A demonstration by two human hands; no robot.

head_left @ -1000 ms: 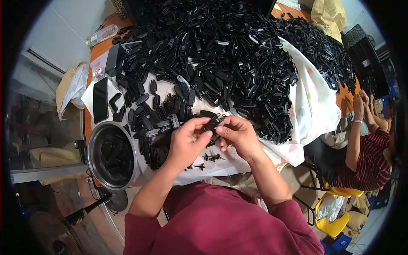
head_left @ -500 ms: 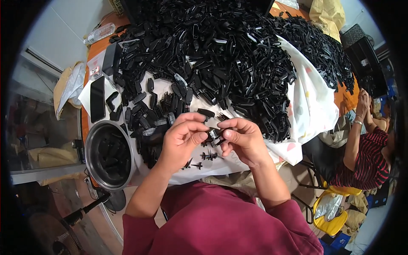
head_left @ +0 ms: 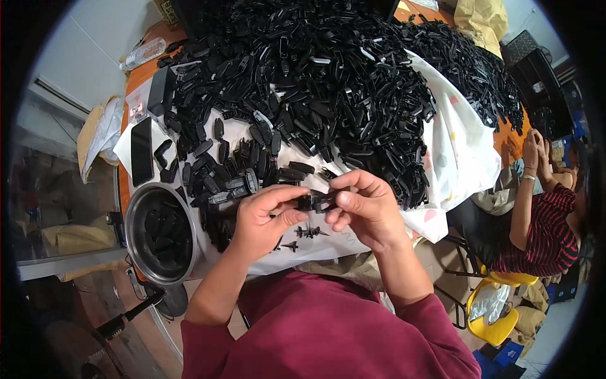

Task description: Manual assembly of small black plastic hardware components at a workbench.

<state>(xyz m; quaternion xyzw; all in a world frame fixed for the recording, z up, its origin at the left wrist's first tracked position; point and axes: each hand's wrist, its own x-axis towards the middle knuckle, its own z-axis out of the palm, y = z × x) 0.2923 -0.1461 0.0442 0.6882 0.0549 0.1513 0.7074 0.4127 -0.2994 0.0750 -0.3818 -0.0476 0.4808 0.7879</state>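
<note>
1. While I watch through the head camera, one black plastic part (head_left: 308, 202) sits between the two hands, above the near edge of the white sheet (head_left: 341, 247) (one piece or two joined, I cannot tell).
2. Left hand (head_left: 260, 218): thumb and fingers pinched on the part's left end.
3. Right hand (head_left: 372, 208): thumb and fingertips gripping its right end, other fingers curled beneath.
4. Small spiked black pieces (head_left: 309, 233): lying on the sheet, just below the hands as I see them.
5. Pile of black parts (head_left: 303, 82): large, heaped beyond the hands.
6. Metal bowl (head_left: 130, 246): round, at left, black pieces inside.
7. Dark phone (head_left: 142, 151): flat, beyond the bowl.
8. Clear bottle (head_left: 142, 54): on its side, far left.
9. Co-worker (head_left: 543, 218): striped top, right of my view, hands together near the orange tabletop (head_left: 510, 146).
</note>
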